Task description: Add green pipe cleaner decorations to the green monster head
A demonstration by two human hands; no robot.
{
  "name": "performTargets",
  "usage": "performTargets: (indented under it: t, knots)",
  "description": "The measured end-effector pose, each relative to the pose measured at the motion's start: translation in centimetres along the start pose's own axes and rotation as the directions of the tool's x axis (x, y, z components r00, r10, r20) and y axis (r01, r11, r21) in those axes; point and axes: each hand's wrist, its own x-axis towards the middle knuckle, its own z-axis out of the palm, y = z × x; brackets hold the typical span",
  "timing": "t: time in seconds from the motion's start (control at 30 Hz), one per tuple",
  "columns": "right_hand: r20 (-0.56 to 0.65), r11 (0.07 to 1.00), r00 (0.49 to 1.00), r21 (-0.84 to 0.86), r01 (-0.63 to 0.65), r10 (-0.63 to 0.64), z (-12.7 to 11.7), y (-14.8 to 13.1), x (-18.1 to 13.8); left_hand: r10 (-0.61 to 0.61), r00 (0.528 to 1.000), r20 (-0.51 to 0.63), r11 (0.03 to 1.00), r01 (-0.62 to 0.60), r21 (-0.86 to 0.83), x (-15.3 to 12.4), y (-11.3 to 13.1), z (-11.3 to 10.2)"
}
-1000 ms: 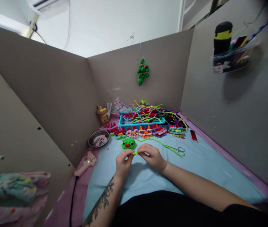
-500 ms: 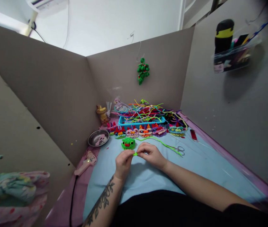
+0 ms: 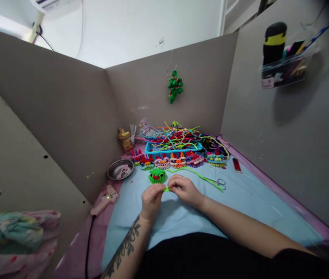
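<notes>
Left hand (image 3: 152, 198): pinches short lime-green fuzzy pipe-cleaner piece (image 3: 166, 189).
Right hand (image 3: 185, 190): pinches its other end.
Just beyond fingertips: round green fuzzy figure (image 3: 157, 176), apart.
Piece: tiny, mostly hidden.

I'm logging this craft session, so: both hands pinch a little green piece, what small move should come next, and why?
Probably a small twist of the green piece: the left hand and right hand both pinch it above the blue mat, with the green fuzzy face lying untouched behind it.
</notes>
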Motion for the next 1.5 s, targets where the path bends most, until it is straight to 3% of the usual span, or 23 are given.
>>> performTargets:
  t: [0.37, 0.53, 0.63, 0.8, 0.93, 1.1, 1.5]
  knots:
    - [-0.051, 0.979, 0.982, 0.099, -0.176, 0.182, 0.1, 0.7, 0.1, -0.145, 0.989, 0.011, 0.989, 0.145, -0.036, 0.4, 0.3, 0.3]
    - [0.038, 0.861, 0.916, 0.328, -0.39, 0.4, 0.4, 1.3, 0.2, -0.183, 0.982, 0.042, 0.982, 0.185, -0.039, 0.5, 0.2, 0.3]
    - [0.083, 0.793, 0.886, 0.414, -0.447, 0.456, 0.6, 1.5, 0.3, -0.157, 0.987, 0.02, 0.987, 0.158, -0.036, 0.3, -0.1, 0.2]
    - [0.009, 0.871, 0.939, 0.37, -0.323, 0.344, 0.5, 1.3, 0.3, -0.139, 0.99, -0.016, 0.99, 0.139, -0.037, 0.1, -0.3, 0.3]
    - [-0.076, 0.957, 0.974, 0.216, -0.191, 0.212, 0.1, 1.3, 0.1, -0.233, 0.973, 0.0, 0.971, 0.232, -0.05, 0.2, -0.2, 0.6]
    - [-0.106, 0.993, 0.989, 0.063, -0.097, 0.103, -0.1, 1.2, -0.2, -0.3, 0.952, 0.063, 0.95, 0.304, -0.069, 0.6, 0.5, 0.5]
    - [-0.099, 0.996, 0.991, -0.001, -0.092, 0.092, 0.1, 0.9, -0.1, -0.263, 0.964, 0.039, 0.964, 0.264, -0.029, 0.3, 0.3, 0.5]
